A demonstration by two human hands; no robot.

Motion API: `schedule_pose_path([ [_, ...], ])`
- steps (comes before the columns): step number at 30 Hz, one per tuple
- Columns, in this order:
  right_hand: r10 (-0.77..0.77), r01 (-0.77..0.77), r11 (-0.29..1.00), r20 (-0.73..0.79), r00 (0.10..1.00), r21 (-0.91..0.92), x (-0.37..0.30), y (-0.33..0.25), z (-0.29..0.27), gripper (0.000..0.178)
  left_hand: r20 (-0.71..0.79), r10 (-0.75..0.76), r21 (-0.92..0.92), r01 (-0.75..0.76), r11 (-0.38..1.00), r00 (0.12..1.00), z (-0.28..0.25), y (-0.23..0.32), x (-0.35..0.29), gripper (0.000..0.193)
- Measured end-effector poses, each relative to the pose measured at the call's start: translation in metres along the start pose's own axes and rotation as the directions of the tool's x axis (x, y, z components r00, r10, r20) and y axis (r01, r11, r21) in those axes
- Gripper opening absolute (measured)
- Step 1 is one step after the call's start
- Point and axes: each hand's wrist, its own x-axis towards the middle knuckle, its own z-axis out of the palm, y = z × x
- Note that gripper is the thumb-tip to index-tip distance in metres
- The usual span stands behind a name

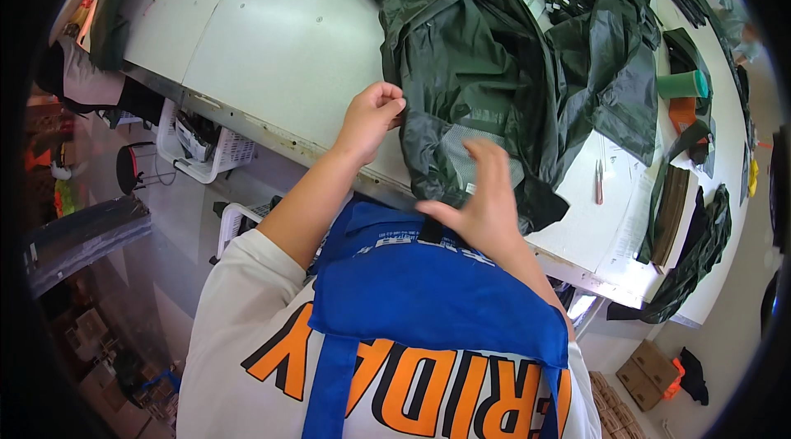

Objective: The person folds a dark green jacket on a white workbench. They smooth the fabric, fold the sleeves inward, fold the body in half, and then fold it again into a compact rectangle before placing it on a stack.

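A dark green, shiny garment (486, 52) lies spread on the white table in front of me, with a grey mesh panel (465, 151) near its close end. At the garment's left edge, my left hand (372, 122) is closed, thumb and fingers pinched on the fabric. My right hand (488, 200) hovers over the mesh panel with thumb and fingers apart, holding nothing. Whether its fingertips touch the mesh, I cannot tell.
More dark green garments (614, 68) lie to the right. Beyond them are a green cone-like tube (682, 85) and a small tool with a reddish handle (599, 188). A white basket (222, 151) hangs below the white table (272, 35) on the left. Cardboard boxes (647, 373) sit lower right.
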Motion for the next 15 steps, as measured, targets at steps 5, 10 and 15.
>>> schedule_pose_path([
  [5, 0.321, -0.331, 0.94, 0.111, 0.941, 0.083, 0.017, 0.025, 0.068, 0.054, 0.027, 0.016, -0.16, -0.012, 0.987, 1.0, -0.002, 0.003, -0.007, 0.006],
  [10, 0.58, -0.274, 0.021, 0.212, 0.787, 0.961, -0.013, 0.054, 0.022, 0.009, -0.041, -0.04, -0.354, 0.023, 0.935, 0.998, -0.04, -0.009, -0.037, 0.003],
  [15, 0.55, -0.446, -0.027, 0.386, 0.74, 0.894, -0.056, 0.057, 0.014, 0.011, -0.06, -0.139, -0.355, 0.109, 0.928, 0.989, -0.042, -0.031, -0.049, 0.004],
])
